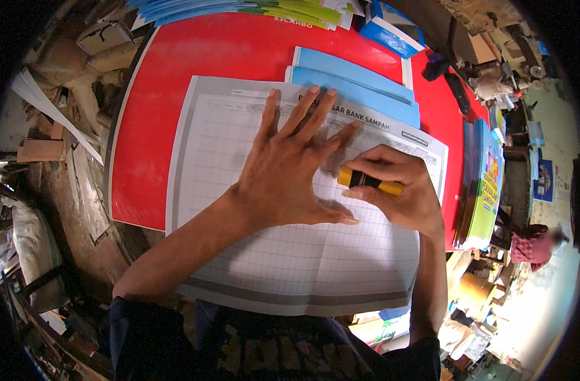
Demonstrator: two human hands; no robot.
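Observation:
A large white sheet with a printed grid and grey borders (239, 254) lies on a red tabletop (157, 127), its near edge reaching over toward my body. My left hand (287, 165) rests on the sheet with fingers spread, holding nothing. Just right of it, my right hand (401, 184) grips a short yellow cylinder with a black band (366, 180), perhaps a glue stick or a marker. The cylinder lies almost level, its left end pointing toward my left hand, close over the sheet. Whether it touches the paper I cannot tell.
Light-blue sheets (360, 82) lie partly under the far edge of the grid sheet. Stacked blue and green booklets (239, 7) sit at the far edge, beside a blue-and-white box (391, 32). Another booklet stack (483, 184) stands at right. A person in a checked shirt (530, 247) is beyond.

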